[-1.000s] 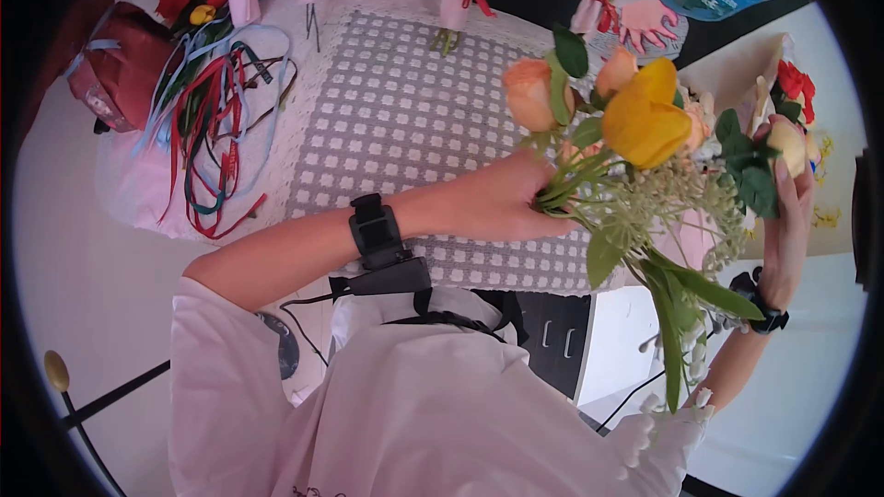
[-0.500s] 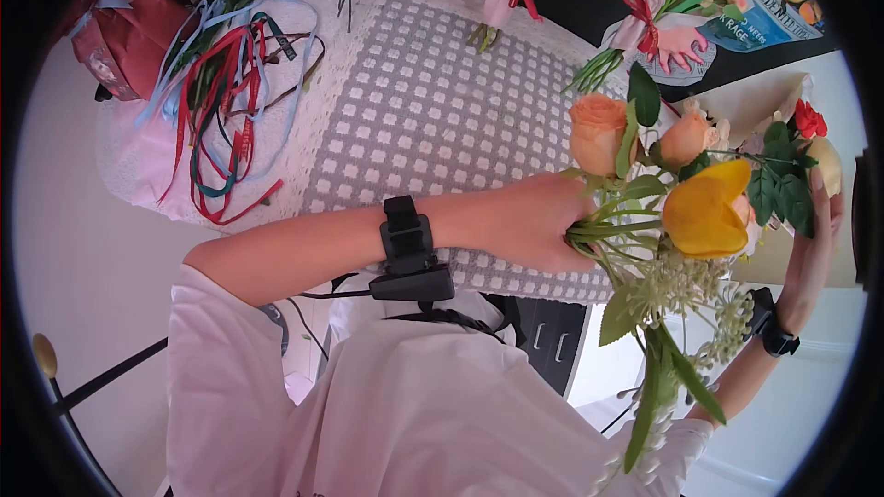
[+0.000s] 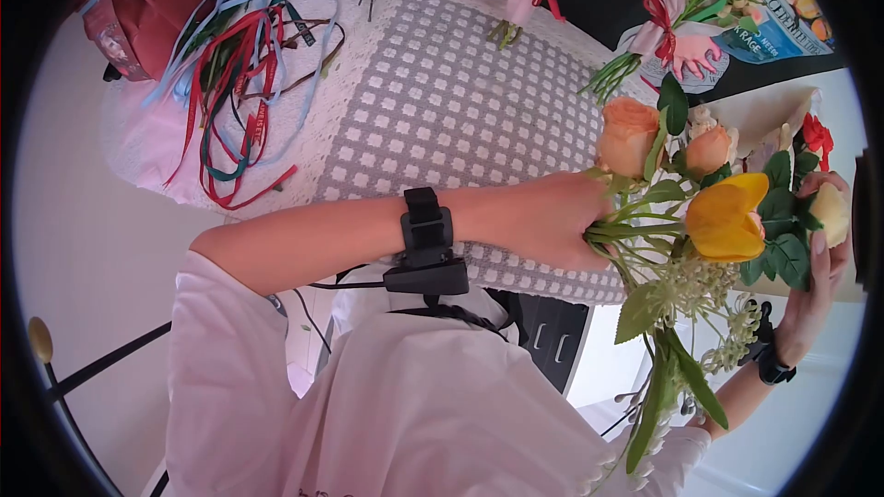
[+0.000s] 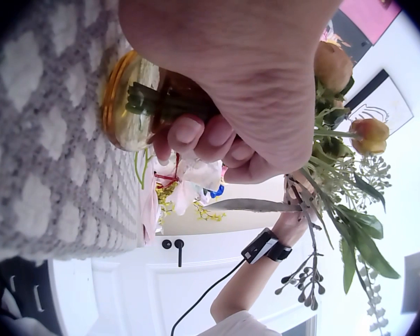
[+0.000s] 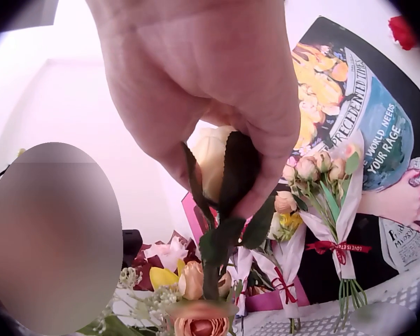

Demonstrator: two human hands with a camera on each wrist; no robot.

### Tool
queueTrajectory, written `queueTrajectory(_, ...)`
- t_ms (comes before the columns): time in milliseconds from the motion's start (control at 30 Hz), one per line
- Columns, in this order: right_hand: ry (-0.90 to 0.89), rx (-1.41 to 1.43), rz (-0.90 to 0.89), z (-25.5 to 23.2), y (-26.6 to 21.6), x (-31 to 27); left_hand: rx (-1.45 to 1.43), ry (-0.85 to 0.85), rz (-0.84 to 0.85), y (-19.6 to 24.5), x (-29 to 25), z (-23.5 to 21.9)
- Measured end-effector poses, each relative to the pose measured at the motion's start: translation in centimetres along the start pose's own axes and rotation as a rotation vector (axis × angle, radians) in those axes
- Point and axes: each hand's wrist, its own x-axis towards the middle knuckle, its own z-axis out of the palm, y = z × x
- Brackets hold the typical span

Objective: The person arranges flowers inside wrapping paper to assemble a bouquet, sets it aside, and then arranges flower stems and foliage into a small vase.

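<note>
My left hand (image 3: pixel 562 221) is wrapped round the neck of an amber-tinted glass vase (image 4: pixel 122 105), whose base is close over the checked cloth. Stems show through the glass. From the vase spreads a bunch with a yellow tulip (image 3: pixel 726 219), peach roses (image 3: pixel 629 138), pale sprigs (image 3: pixel 677 294) and long green leaves (image 3: pixel 691 377). At the right, my right hand (image 3: pixel 820 267) pinches a cream rose (image 5: pixel 213 164) by its bloom, thumb on one side and fingers on the other. Its dark leaves hang below, overlapping the bunch in the right wrist view.
The grey-and-white checked cloth (image 3: pixel 460 101) covers the table. Tangled ribbons (image 3: pixel 253 110) lie at the left near a dark red wrapped bouquet (image 3: pixel 143 14). Small wrapped bouquets with red bows (image 3: pixel 656 18) lie along the back, by a printed poster (image 3: pixel 783 23). Drawers (image 3: pixel 548 336) stand below.
The head view has shifted, moving the table leftover things rightward. The bunch has tilted, its tulip now lower beside my left hand. My right hand has come down with the cream rose.
</note>
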Motion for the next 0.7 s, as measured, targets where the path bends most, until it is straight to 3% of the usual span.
queueTrajectory(133, 0.037, -0.027, 0.012, 0.6, -1.1, 0.0, 0.024, -0.032, -0.039, 0.4, 0.0, -0.3)
queueTrajectory(233, -0.028, -0.139, -0.042, 2.4, -2.0, 0.3, 0.013, -0.025, -0.037, 0.3, 0.0, -0.3)
queueTrajectory(300, -0.248, -0.182, -0.176, 4.2, -3.2, 0.7, 0.037, -0.034, -0.073, 0.6, 0.0, -0.5)
queueTrajectory(433, -0.316, -0.200, -0.168, 5.0, -4.4, 0.6, -0.042, -0.009, -0.035, 0.0, 0.2, -0.1)
queueTrajectory(700, -0.370, -0.310, -0.174, 6.2, -6.9, 0.9, -0.047, -0.025, -0.171, 0.6, 0.0, -0.6)
